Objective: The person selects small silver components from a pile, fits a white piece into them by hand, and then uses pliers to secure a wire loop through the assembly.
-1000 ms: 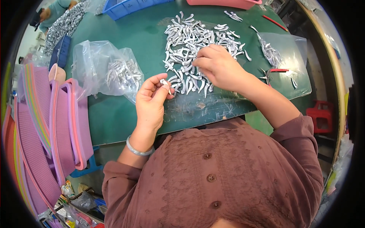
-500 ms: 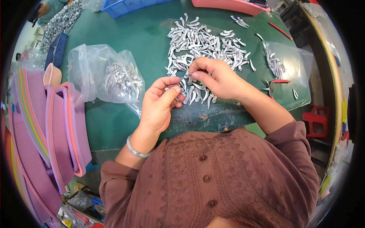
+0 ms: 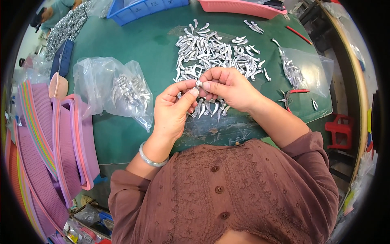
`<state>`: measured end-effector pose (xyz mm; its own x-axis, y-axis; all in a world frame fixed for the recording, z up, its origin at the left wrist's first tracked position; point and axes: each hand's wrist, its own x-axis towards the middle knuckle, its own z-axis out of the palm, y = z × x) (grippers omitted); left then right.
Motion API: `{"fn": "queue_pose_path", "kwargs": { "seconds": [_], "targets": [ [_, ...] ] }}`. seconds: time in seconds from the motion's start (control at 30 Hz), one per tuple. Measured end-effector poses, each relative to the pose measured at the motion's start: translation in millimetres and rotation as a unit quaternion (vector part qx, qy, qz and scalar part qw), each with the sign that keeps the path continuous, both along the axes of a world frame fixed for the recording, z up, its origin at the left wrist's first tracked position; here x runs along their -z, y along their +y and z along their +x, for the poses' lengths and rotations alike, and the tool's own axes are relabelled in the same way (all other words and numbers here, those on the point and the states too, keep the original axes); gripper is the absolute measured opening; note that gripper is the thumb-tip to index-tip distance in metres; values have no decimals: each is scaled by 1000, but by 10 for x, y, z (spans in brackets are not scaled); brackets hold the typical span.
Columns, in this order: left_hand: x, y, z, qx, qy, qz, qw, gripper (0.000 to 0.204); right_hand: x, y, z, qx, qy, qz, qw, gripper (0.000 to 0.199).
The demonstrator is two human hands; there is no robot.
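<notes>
Together, the left hand and right hand pinch one small, curved, silvery metal piece.

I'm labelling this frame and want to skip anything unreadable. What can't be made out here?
- Small metal piece, head view: pinched between the left hand and right hand; fingertips cover its shape.
- Parts in the clear bag: blurred by crinkled plastic.
- Pink tray: cut off by the top edge.
</notes>
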<state>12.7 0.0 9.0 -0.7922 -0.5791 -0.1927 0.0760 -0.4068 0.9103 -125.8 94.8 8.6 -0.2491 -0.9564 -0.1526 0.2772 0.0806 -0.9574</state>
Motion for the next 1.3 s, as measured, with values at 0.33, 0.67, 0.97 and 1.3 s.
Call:
{"fn": "queue_pose_path", "kwargs": {
  "seconds": [0.33, 0.67, 0.97, 1.3],
  "targets": [
    [30, 23, -46, 2, 17, -46, 999, 18, 22, 56, 11, 25, 112, -42, 992, 12],
    [71, 19, -51, -10, -2, -37, 999, 13, 5, 78, 1, 15, 61, -38, 997, 16],
    [96, 26, -52, -30, 29, 18, 999, 18, -25, 80, -14, 24, -32, -21, 999, 16],
    [172, -9, -22, 3, 73, 82, 994, 20, 64, 80, 29, 60, 102, -87, 989, 23]
  ]
}}
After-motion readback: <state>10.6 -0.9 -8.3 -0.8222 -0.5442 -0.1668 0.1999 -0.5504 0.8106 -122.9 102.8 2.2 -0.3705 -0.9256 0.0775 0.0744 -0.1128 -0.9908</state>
